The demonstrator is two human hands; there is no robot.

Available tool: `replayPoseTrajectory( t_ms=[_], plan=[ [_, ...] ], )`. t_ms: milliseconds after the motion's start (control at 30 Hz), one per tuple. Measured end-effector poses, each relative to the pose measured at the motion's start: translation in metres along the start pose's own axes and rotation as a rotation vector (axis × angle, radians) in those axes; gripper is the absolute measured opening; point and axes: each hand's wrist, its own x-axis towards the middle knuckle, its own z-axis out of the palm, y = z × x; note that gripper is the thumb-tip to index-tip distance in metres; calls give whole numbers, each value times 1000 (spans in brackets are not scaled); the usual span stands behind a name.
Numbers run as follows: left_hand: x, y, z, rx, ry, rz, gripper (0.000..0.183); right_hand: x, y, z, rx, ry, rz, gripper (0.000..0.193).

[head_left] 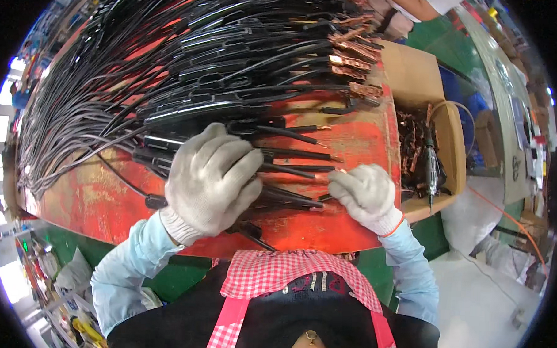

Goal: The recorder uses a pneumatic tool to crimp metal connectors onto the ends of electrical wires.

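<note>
Room: a workshop bends around the fisheye rim. The floor (448,45) is green at upper right; a paler area (470,309) lies at lower right, an orange cord (513,222) near it. Shelving and clutter stand along the left.

Surface: the table (344,228) is red, worn to bare yellowish patches. Most of its far half is under a heap of black cables (110,64), long leads fanned left, black housings (214,80) mid-table, copper-coloured clips (356,63) at the right ends.

Box: a cardboard box (454,149) sits against the table's right edge, holding copper-coloured scrap (408,138) and a slim grey-black tool (431,164), upright in view.

Left hand (214,181): white knit glove, light blue sleeve. Palm down over the nearer black pieces, fingers close together and bent; grip beneath cannot be determined.

Right hand (364,192): same glove, smaller in view. Thumb and fingers drawn together, pinching the end of a black wire (300,168) that runs from beside the left hand, above the red surface. Hand lies near the table's right edge, apart from the left.

Smallest: bare copper tips (337,158) show on neighbouring wires, just beside the right fingertips.
</note>
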Motion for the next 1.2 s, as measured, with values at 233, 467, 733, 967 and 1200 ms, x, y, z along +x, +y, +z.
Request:
replayPoseTrajectory(
  t_ms=[233, 467, 733, 967, 1200],
  plan=[
    [88, 13, 66, 386, -271, 108, 30, -30, 35, -12, -175, 279, 149, 20],
    [64, -39, 134, 938, -453, 239, 16, -93, 99, -31, -307, 363, 728, 15],
    [122, 2, 91, -38, -712, -163, 13, -124, 229, 12, 123, 182, 1307, 55],
    [117, -16, 104, -37, -580, -104, 17, -99, 344, 54, 93, 103, 1438, 74],
    [123, -11, 93, -180, -557, -156, 22, -123, 366, 65, 140, 161, 1418, 71]
  ],
)
